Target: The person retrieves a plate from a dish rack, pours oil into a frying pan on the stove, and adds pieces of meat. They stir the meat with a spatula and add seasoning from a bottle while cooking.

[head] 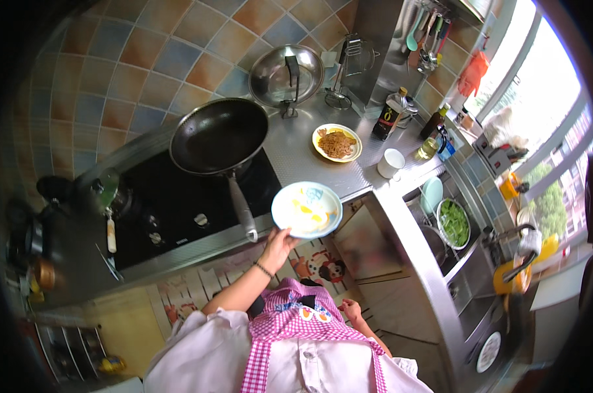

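Note:
My left hand (279, 248) grips the near rim of a white and light blue bowl (306, 210), with yellow and orange egg-like residue inside. The bowl is held over the counter's front edge, right of the wok handle (242, 209). A dark wok (218, 137) sits tilted on the black cooktop (173, 211), with no food visible in it. My right hand (350, 310) hangs low beside the pink checked apron (296, 314), touching nothing that I can see, its fingers partly curled.
Behind the bowl stand a plate of shredded brown food (338, 142), a white cup (391, 163) and a dark-labelled bottle (391, 114). A steel lid (272, 73) leans upright by the wall. Leafy greens (454, 223) fill a basket at the sink. A small pan (110, 199) is at left.

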Demonstrator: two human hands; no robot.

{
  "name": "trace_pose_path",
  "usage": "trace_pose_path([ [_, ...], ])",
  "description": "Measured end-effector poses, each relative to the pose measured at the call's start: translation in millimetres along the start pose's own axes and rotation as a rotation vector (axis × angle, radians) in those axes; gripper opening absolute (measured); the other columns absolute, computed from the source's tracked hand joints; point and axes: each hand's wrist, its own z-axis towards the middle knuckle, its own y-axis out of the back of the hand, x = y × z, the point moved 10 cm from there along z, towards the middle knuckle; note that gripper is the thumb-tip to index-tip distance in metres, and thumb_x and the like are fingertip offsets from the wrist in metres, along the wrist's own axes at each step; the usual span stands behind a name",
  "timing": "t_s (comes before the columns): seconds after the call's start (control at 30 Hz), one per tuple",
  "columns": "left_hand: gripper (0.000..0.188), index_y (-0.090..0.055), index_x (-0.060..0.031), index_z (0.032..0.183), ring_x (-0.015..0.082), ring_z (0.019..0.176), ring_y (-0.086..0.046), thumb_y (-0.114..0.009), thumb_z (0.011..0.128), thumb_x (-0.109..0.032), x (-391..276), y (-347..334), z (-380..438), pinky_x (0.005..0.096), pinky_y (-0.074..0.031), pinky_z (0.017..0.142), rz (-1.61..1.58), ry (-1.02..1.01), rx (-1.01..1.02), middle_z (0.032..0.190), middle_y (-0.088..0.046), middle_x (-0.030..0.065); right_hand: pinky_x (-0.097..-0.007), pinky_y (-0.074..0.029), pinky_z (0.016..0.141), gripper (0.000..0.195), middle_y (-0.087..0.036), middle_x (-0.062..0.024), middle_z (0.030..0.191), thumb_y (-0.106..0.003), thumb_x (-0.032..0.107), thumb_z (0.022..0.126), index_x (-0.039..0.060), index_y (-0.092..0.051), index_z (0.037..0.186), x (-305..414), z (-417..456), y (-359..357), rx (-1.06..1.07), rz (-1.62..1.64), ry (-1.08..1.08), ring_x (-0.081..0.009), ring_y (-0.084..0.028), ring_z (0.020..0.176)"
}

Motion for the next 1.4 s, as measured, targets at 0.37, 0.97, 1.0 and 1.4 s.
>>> trace_pose_path([
  [0.37,0.05,-0.022,-0.008,0.123,0.0271,0.099,-0.054,-0.051,0.083,-0.002,21,-37,109,0.0419,-0.048,0.085,0.003,-0.208,-0.278,0.115,-0.046,0.0165,-0.0222,-0.044,0.056,0.027,-0.059,-0.0014,0.082,-0.055,0.016,0.086,0.0061,-0.053,0.11,135,104,125,0.364,0.529,0.229,-0.0089,-0.053,0.065],
  [0.97,0.03,-0.042,-0.0063,0.118,0.0204,0.106,-0.05,-0.045,0.089,-0.012,44,-29,95,0.0392,-0.041,0.093,0.093,-0.052,-0.321,0.115,-0.05,0.0084,-0.0161,-0.042,0.037,0.021,-0.064,-0.0074,0.079,-0.046,0.024,0.089,0.0065,-0.055,0.097,416,331,74,0.556,0.875,0.038,-0.0136,-0.06,0.059],
  [1.0,0.03,-0.043,-0.0056,0.118,0.0196,0.105,-0.051,-0.046,0.089,-0.012,47,-23,98,0.0373,-0.042,0.092,0.058,-0.041,-0.323,0.113,-0.052,0.008,-0.0155,-0.041,0.037,0.019,-0.063,-0.0069,0.078,-0.045,0.022,0.089,0.0066,-0.054,0.097,416,339,73,0.546,0.852,0.026,-0.0125,-0.059,0.057],
  [1.4,0.037,-0.036,-0.0002,0.118,0.0191,0.108,-0.049,-0.052,0.086,-0.01,33,-45,150,0.0352,-0.043,0.093,0.097,-0.013,-0.158,0.118,-0.047,0.0097,-0.0147,-0.044,0.039,0.029,-0.063,-0.0072,0.079,-0.033,0.023,0.093,0.0058,-0.054,0.102,436,374,117,0.225,0.939,-0.047,-0.0158,-0.062,0.059],
])
